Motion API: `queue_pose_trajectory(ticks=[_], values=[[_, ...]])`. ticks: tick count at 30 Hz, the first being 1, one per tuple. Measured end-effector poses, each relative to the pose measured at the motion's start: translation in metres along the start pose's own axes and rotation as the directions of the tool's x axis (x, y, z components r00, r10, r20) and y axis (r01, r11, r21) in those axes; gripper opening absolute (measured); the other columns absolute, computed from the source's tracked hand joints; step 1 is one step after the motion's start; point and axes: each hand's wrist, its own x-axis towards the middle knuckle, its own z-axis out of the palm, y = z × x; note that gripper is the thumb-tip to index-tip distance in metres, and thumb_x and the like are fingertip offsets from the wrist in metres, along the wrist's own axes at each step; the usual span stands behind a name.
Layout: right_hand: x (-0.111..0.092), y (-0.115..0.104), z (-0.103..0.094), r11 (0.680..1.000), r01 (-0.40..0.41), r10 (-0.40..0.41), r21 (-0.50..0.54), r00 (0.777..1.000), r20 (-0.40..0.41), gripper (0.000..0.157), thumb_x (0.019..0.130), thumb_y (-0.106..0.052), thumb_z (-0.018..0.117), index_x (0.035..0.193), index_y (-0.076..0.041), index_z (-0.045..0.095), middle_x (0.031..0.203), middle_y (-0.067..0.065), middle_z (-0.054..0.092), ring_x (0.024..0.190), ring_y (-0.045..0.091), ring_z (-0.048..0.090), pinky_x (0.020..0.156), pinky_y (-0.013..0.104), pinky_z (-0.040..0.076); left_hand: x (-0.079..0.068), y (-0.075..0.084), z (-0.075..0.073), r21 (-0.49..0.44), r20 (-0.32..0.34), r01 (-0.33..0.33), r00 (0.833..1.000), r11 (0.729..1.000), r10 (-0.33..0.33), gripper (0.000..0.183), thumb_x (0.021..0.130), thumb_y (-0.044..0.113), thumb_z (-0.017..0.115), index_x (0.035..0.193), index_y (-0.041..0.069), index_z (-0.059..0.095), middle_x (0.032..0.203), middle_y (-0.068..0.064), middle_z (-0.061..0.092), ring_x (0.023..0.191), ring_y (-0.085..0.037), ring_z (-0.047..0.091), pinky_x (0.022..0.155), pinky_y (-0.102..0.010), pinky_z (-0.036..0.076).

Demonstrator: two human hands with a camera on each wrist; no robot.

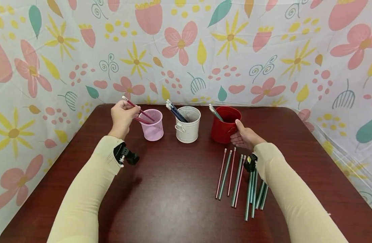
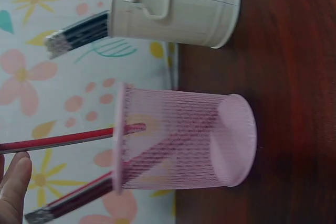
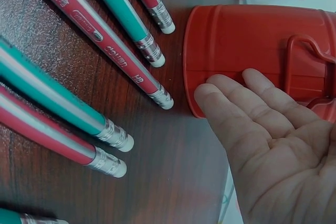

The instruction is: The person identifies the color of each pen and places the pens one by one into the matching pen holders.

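Note:
My left hand (image 1: 121,117) pinches a red pencil (image 1: 145,114) over the pink mesh cup (image 1: 153,132). Its lower end is inside the cup's rim, as the left wrist view also shows. Another red pencil (image 2: 79,199) leans in the same cup. My right hand (image 1: 246,136) is beside the red bucket (image 1: 220,132), thumb up near the rim. In the right wrist view its fingers (image 3: 247,106) are extended against or very near the bucket's side, palm showing, holding nothing. Green pencils (image 1: 216,113) with white erasers stand in the red bucket.
Between the two other containers stands a white bucket (image 1: 187,132) with dark blue pencils (image 1: 177,113). Several loose red pencils (image 1: 220,174) and green pencils (image 1: 225,175) lie on the brown table (image 1: 167,195), some under the right forearm. A flowered cloth (image 1: 180,81) hangs behind.

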Motion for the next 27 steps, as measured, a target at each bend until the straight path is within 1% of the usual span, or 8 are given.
queue_pose_trajectory(ticks=[5,8,11,14,18,21,24,27], values=[[0.0,0.002,0.0,1.0,-0.002,0.002,-0.007,1.0,-0.001,0.09,0.097,-0.062,0.016,0.125,0.019,0.043,0.128,0.035,0.048,0.1,0.03,0.059,0.09,0.034,0.048,0.001,-0.017,0.003,0.062,-0.01,-0.006,1.0,0.998,0.006,0.02,0.08,-0.008,0.068,0.077,0.004,0.053,0.063,0.009,0.058,0.053,-0.003,0.06,0.059,-0.018,0.053],[-0.001,0.003,0.0,1.0,0.0,-0.001,-0.022,1.0,-0.004,0.09,0.097,-0.062,0.015,0.125,0.019,0.043,0.13,0.035,0.047,0.105,0.033,0.057,0.091,0.033,0.048,0.001,-0.026,0.005,0.091,-0.003,-0.027,1.0,0.996,0.027,0.018,0.079,-0.009,0.068,0.077,0.002,0.054,0.062,0.011,0.058,0.052,-0.002,0.059,0.057,-0.015,0.051],[-0.001,0.003,-0.001,1.0,0.006,-0.006,-0.031,1.0,-0.008,0.091,0.096,-0.063,0.016,0.123,0.019,0.044,0.128,0.034,0.049,0.103,0.032,0.058,0.091,0.034,0.048,0.0,-0.031,0.006,0.165,-0.007,-0.062,0.998,0.984,0.064,0.016,0.078,-0.007,0.07,0.076,0.0,0.056,0.063,0.01,0.059,0.054,0.001,0.056,0.056,-0.013,0.048],[-0.001,0.004,-0.001,0.999,0.01,-0.01,-0.031,1.0,-0.011,0.091,0.096,-0.063,0.016,0.123,0.019,0.045,0.126,0.034,0.05,0.101,0.03,0.059,0.09,0.033,0.049,-0.001,-0.033,0.007,0.262,-0.007,-0.088,0.996,0.961,0.093,0.013,0.077,-0.004,0.072,0.079,-0.001,0.059,0.07,-0.001,0.066,0.059,0.004,0.054,0.058,-0.012,0.045],[-0.001,0.004,0.0,1.0,0.005,-0.005,-0.027,1.0,-0.007,0.091,0.096,-0.063,0.016,0.123,0.019,0.044,0.127,0.034,0.05,0.104,0.033,0.058,0.092,0.035,0.048,-0.003,-0.036,0.007,0.349,0.011,-0.096,0.995,0.932,0.098,0.012,0.077,0.001,0.072,0.085,-0.004,0.065,0.089,-0.02,0.071,0.063,0.006,0.053,0.059,-0.012,0.043],[-0.001,0.002,0.001,1.0,0.002,-0.002,-0.021,1.0,-0.002,0.091,0.096,-0.063,0.016,0.124,0.019,0.044,0.129,0.035,0.048,0.107,0.035,0.056,0.094,0.037,0.047,-0.003,-0.039,0.005,0.383,0.006,-0.096,0.995,0.919,0.102,0.016,0.078,0.003,0.072,0.089,-0.008,0.067,0.094,-0.024,0.069,0.059,0.009,0.052,0.056,-0.01,0.042],[-0.001,0.001,0.002,1.0,0.002,-0.002,-0.02,1.0,-0.004,0.091,0.096,-0.064,0.016,0.124,0.019,0.044,0.13,0.035,0.047,0.109,0.037,0.055,0.097,0.038,0.045,-0.002,-0.042,0.003,0.399,-0.007,-0.091,0.995,0.913,0.102,0.018,0.078,0.005,0.072,0.089,-0.009,0.069,0.084,-0.019,0.071,0.052,0.009,0.051,0.051,-0.009,0.041],[-0.001,0.0,0.002,1.0,0.0,0.0,-0.02,1.0,-0.003,0.092,0.096,-0.064,0.015,0.126,0.019,0.043,0.131,0.036,0.045,0.112,0.039,0.053,0.099,0.04,0.043,0.001,-0.044,0.001,0.373,-0.016,-0.074,0.996,0.925,0.087,0.018,0.078,0.006,0.072,0.087,-0.01,0.069,0.066,-0.005,0.067,0.047,0.006,0.05,0.047,-0.01,0.041]])
